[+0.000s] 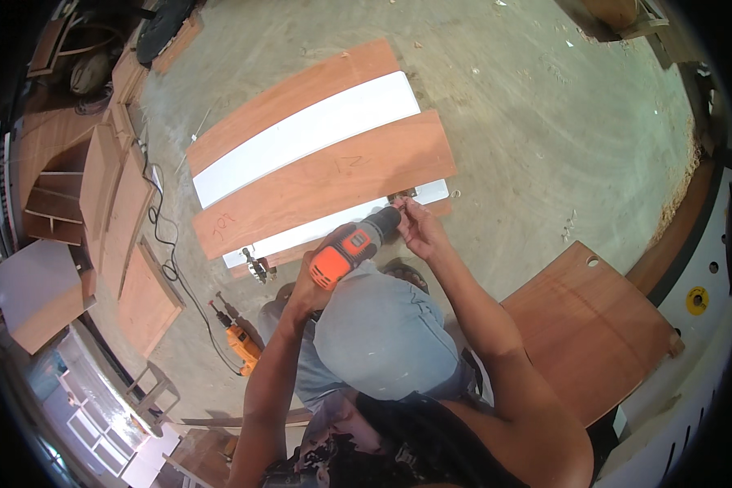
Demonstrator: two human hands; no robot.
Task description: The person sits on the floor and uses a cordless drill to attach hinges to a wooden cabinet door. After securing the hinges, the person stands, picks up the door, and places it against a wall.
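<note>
My left hand [303, 285] is wrapped round an orange and black cordless drill [343, 255], its black chuck directed at a metal cabinet hinge [404, 195]. That hinge sits near the right end of a white panel edge [325, 232]. My right hand [421, 231] is pinched close to the chuck's tip; what its fingers hold is too small to tell. A second metal hinge [256, 268] is at the left end of the same white edge. Above it lies a reddish-brown wooden board [333, 175], then another white panel [309, 134] and more brown board [301, 98].
An orange corded power tool [241, 342] lies on the floor to the left, with a dark cable [171, 264] running away from it. Wooden panels [126, 220] lean along the left. A large brown board [590, 329] lies at my right, near a white machine [708, 325].
</note>
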